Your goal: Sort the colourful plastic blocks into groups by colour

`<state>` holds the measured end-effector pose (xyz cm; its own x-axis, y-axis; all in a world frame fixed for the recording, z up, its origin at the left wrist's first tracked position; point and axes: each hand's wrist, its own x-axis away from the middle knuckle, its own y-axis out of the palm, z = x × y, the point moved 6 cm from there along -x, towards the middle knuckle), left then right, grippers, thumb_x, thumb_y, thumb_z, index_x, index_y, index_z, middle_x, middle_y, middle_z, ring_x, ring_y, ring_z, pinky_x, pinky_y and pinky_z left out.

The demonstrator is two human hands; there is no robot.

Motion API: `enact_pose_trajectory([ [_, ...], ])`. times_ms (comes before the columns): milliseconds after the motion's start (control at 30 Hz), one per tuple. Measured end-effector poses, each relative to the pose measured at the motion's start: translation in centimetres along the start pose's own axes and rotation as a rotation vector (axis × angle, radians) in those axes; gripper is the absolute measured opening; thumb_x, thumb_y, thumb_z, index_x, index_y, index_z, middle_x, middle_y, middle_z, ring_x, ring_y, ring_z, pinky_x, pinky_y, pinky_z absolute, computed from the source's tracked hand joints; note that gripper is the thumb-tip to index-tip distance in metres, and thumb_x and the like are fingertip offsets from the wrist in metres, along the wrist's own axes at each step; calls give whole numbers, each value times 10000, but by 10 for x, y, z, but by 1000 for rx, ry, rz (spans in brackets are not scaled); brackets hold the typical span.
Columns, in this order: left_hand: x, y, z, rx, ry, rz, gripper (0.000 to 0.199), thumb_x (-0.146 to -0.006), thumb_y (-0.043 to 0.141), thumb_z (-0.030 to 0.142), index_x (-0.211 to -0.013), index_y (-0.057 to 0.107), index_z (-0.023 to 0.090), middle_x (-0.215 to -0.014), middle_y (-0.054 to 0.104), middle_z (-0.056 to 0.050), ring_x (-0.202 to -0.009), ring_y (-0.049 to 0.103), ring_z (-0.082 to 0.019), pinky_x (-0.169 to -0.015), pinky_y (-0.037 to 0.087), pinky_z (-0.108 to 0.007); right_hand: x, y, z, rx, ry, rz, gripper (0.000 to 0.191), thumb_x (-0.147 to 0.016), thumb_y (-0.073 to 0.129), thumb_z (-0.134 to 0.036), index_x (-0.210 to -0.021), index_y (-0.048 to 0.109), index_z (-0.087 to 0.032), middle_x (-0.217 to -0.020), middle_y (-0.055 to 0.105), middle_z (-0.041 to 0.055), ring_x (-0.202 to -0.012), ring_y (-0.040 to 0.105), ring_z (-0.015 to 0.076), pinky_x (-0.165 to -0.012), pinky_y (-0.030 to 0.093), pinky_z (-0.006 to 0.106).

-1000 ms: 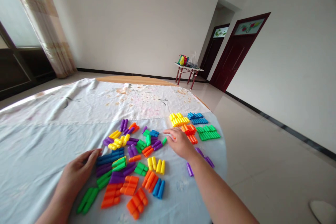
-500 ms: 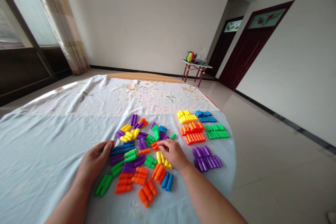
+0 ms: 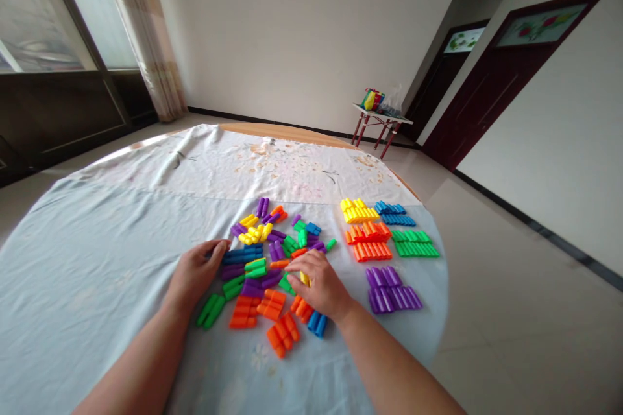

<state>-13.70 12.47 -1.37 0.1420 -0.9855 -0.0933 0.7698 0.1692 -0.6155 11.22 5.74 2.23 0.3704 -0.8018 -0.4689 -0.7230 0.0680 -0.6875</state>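
Several bullet-shaped plastic blocks lie in a loose heap on the table, many joined side by side. My left hand (image 3: 197,272) is at the heap's left side, thumb and fingers closed at the left end of the blue blocks (image 3: 248,253). Over the heap's right side is my right hand (image 3: 318,282), its fingers apart and curved downward, with nothing visibly gripped. It partly covers yellow blocks (image 3: 305,278) and a green block (image 3: 286,283). Nearer me lie orange blocks (image 3: 283,333), green blocks (image 3: 211,311) and dark blue blocks (image 3: 317,323).
Blocks sorted by colour stand in rows at right: yellow (image 3: 359,211), blue (image 3: 394,214), orange (image 3: 370,241), green (image 3: 415,243) and purple (image 3: 393,290). A pale cloth (image 3: 111,259) covers the round table. Behind it is a small table (image 3: 384,115) with bags.
My right hand has left an orange block and come nearer me, over the yellow blocks, its fingers spreading. My left hand stays at the blue blocks. The camera view has shifted.
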Motion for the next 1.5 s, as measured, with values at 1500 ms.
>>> enact_pose_trajectory([
  [1500, -11, 2, -13, -48, -47, -49, 527, -703, 412, 623, -935, 670, 226, -971, 715, -57, -945, 635, -249, -831, 486, -316, -8, -18, 21, 290, -103, -449, 346, -833, 489, -85, -1132, 609, -211, -1172, 589, 53, -1080, 504, 170, -950, 381, 295],
])
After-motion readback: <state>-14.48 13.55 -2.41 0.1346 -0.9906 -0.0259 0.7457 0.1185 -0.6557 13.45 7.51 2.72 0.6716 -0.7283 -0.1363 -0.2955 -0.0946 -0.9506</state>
